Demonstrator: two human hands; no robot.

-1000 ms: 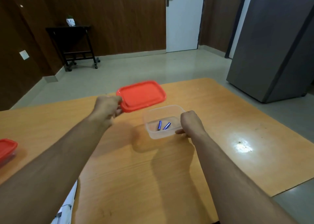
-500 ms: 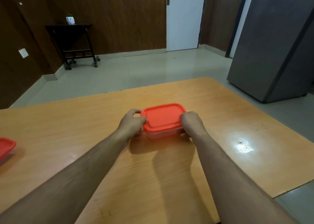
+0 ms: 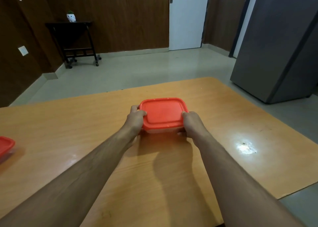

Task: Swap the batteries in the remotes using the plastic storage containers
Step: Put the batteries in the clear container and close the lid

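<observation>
Lidded container (image 3: 163, 119) gripped from both sides
Left hand (image 3: 136, 119) and right hand (image 3: 192, 123) curled round red lid (image 3: 163, 113) edges, mid-surface (image 3: 103, 158); second container (image 3: 6, 145) at left edge

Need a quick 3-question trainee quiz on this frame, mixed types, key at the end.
1. True or false: the red plastic lid sits on the clear plastic container.
2. Which hand touches the container: A) left hand only B) right hand only C) both
3. Fill in: a second red-lidded container sits at the wooden table's far ___ edge.

Key: 1 true; 2 C; 3 left
</observation>
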